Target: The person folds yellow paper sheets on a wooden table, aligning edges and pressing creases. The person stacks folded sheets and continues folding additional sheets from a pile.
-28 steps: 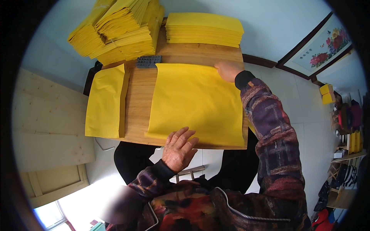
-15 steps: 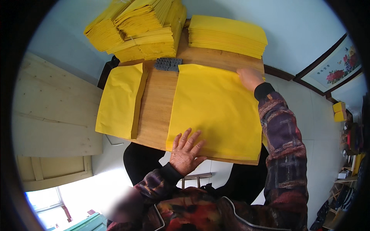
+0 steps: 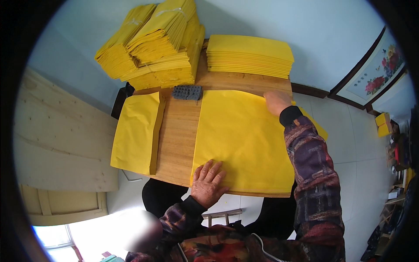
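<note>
A large yellow paper sheet point(image 3: 244, 135) lies flat on the wooden table point(image 3: 179, 135). My left hand point(image 3: 208, 182) presses flat on its near left corner, fingers spread. Reaching out in a patterned sleeve, my right hand point(image 3: 276, 101) rests on the sheet's far right edge; whether it pinches the paper I cannot tell. A folded yellow envelope point(image 3: 136, 131) lies at the table's left end, away from both hands.
A neat stack of yellow envelopes point(image 3: 249, 56) sits at the table's far right. Loose bundles of yellow envelopes point(image 3: 152, 43) are piled at the far left. A small dark grey block point(image 3: 187, 92) lies beside them. Wooden boards point(image 3: 56, 131) lean to the left.
Both hands keep their places on the yellow sheet. The view has shifted, so the table sits lower and further right in the picture.
</note>
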`<state>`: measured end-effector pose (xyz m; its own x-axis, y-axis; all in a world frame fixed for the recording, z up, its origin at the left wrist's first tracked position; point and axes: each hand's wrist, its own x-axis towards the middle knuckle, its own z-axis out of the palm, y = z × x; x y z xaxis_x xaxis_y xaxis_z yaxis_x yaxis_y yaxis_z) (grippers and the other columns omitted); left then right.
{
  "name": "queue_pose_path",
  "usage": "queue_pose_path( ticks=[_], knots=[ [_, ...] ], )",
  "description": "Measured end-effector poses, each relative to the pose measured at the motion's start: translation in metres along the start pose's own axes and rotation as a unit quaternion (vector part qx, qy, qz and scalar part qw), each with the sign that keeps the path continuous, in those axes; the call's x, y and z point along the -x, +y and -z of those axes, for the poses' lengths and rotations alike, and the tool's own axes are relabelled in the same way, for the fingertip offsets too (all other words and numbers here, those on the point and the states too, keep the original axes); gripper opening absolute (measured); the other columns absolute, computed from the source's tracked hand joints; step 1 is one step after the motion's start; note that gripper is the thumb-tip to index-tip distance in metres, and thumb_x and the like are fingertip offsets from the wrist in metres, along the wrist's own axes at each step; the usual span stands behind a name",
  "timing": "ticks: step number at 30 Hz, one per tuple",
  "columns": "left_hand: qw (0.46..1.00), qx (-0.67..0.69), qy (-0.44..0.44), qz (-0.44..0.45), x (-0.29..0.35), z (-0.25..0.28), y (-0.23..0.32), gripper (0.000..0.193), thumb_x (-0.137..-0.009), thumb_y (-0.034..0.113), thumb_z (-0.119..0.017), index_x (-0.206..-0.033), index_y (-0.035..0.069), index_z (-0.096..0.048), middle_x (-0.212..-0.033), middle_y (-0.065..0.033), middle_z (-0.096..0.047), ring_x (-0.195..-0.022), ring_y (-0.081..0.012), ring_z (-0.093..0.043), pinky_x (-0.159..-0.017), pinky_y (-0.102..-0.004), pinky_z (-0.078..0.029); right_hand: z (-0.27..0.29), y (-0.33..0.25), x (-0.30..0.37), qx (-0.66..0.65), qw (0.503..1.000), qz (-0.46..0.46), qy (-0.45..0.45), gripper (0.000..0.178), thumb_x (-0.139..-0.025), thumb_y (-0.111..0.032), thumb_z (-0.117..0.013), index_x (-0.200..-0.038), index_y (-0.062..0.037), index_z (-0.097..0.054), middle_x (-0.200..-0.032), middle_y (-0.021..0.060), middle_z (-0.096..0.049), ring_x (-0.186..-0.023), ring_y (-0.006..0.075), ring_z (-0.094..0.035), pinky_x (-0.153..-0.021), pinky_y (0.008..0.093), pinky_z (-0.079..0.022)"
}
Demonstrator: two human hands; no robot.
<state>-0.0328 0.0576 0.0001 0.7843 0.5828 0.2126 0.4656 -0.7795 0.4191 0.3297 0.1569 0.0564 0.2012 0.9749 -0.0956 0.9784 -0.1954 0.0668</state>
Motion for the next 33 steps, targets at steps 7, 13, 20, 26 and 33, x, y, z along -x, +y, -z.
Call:
queue_pose_path(
  ticks=[7, 13, 20, 26, 33],
  knots=[
    [1.0, 0.009, 0.0, 0.007, 0.001, -0.006, -0.001, 0.059, -0.07, 0.03, -0.08, -0.121, 0.012, -0.057, -0.142, -0.0115, -0.046, -0.135, -0.0372, -0.036, -0.109, -0.0528, -0.029, -0.022, 0.006, -0.008, -0.019, 0.998, 0.008, 0.053, 0.022, -0.086, -0.012, -0.053, -0.089, -0.0045, -0.072, -0.091, 0.0202, -0.07, -0.087, 0.0389, -0.068, -0.073, 0.0493, -0.052],
    [1.0, -0.002, -0.01, 0.001, -0.003, -0.006, -0.002, 0.058, -0.07, 0.026, -0.079, -0.121, 0.011, -0.055, -0.14, -0.0121, -0.047, -0.133, -0.0376, -0.037, -0.107, -0.0528, -0.029, -0.021, -0.042, 0.031, 0.027, 0.973, -0.009, 0.229, 0.025, -0.086, -0.016, -0.055, -0.109, -0.0091, -0.063, -0.113, 0.0093, -0.059, -0.121, 0.0289, -0.049, -0.103, 0.0573, -0.032],
    [0.999, -0.021, 0.027, -0.017, -0.003, -0.013, -0.005, 0.057, -0.07, 0.029, -0.079, -0.12, 0.011, -0.057, -0.138, -0.0109, -0.049, -0.132, -0.0364, -0.039, -0.107, -0.0524, -0.029, -0.016, -0.116, 0.146, -0.113, 0.98, 0.107, 0.121, 0.027, -0.084, -0.022, -0.064, -0.107, -0.0069, -0.064, -0.123, 0.0122, -0.055, -0.133, 0.0364, -0.037, -0.108, 0.0619, -0.024],
    [1.0, -0.018, -0.005, -0.008, -0.005, -0.005, -0.006, 0.054, -0.077, 0.032, -0.074, -0.123, 0.011, -0.057, -0.139, -0.0113, -0.048, -0.133, -0.036, -0.038, -0.106, -0.052, -0.029, -0.019, -0.107, 0.189, -0.141, 0.989, 0.034, 0.039, 0.053, -0.087, -0.036, -0.068, -0.131, -0.0101, -0.054, -0.145, 0.0112, -0.04, -0.141, 0.0377, -0.026, -0.111, 0.0615, -0.02],
    [0.996, -0.054, -0.03, 0.057, -0.014, 0.011, -0.004, 0.061, -0.084, 0.039, -0.068, -0.137, 0.013, -0.049, -0.153, -0.0144, -0.031, -0.142, -0.0392, -0.024, -0.113, -0.0555, -0.02, -0.043, -0.095, 0.211, -0.16, 0.981, -0.035, 0.105, 0.062, -0.087, -0.043, -0.066, -0.14, -0.0192, -0.048, -0.152, 0.0085, -0.033, -0.144, 0.037, -0.018, -0.111, 0.0666, -0.016]
  ],
)
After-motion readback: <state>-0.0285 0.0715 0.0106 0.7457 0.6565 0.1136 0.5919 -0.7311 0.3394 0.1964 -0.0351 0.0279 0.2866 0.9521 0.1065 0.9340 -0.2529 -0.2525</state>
